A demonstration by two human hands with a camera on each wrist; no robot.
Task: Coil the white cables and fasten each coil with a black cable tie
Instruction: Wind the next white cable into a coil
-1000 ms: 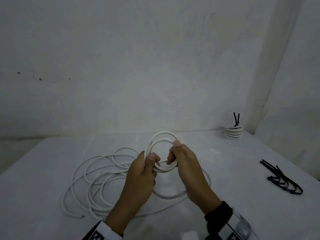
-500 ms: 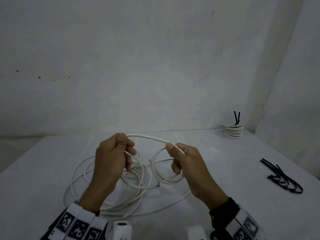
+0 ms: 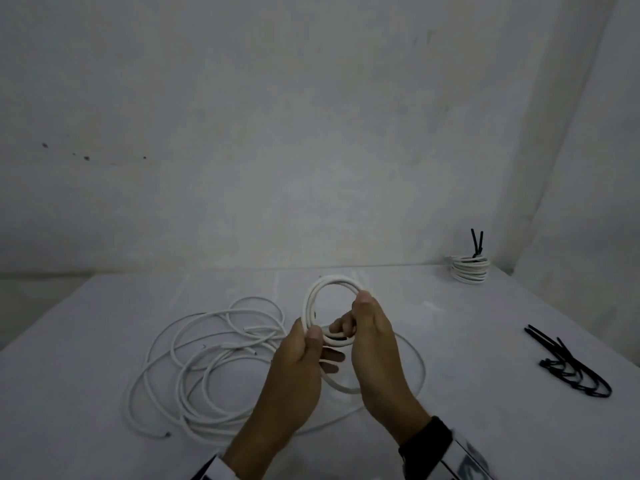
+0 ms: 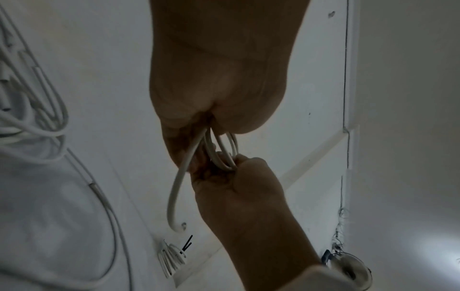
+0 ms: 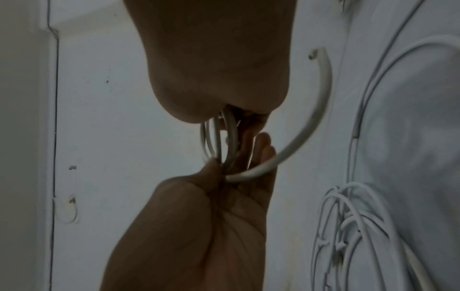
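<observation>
A small coil of white cable [image 3: 323, 284] is held upright above the table by both hands. My left hand [image 3: 311, 341] pinches its lower left side with thumb and fingers. My right hand [image 3: 356, 317] grips its right side, thumb on top and fingers curled through the ring. In the left wrist view the loops [image 4: 225, 149] run between the left hand [image 4: 206, 137] and the right hand [image 4: 239, 167]. In the right wrist view a free cable end [image 5: 321, 88] curves out from the left hand [image 5: 224, 173]. Black cable ties [image 3: 571, 368] lie at the right.
More white cables [image 3: 207, 362] sprawl in loose loops on the white table [image 3: 450, 341] left of the hands. A tied coil [image 3: 469, 270] with a black tie sticking up stands at the back right corner. Walls close off the back and right.
Half a second ago my left hand was out to the left pulling a length of cable. It has come back to the coil and laid that length on as another loop.
</observation>
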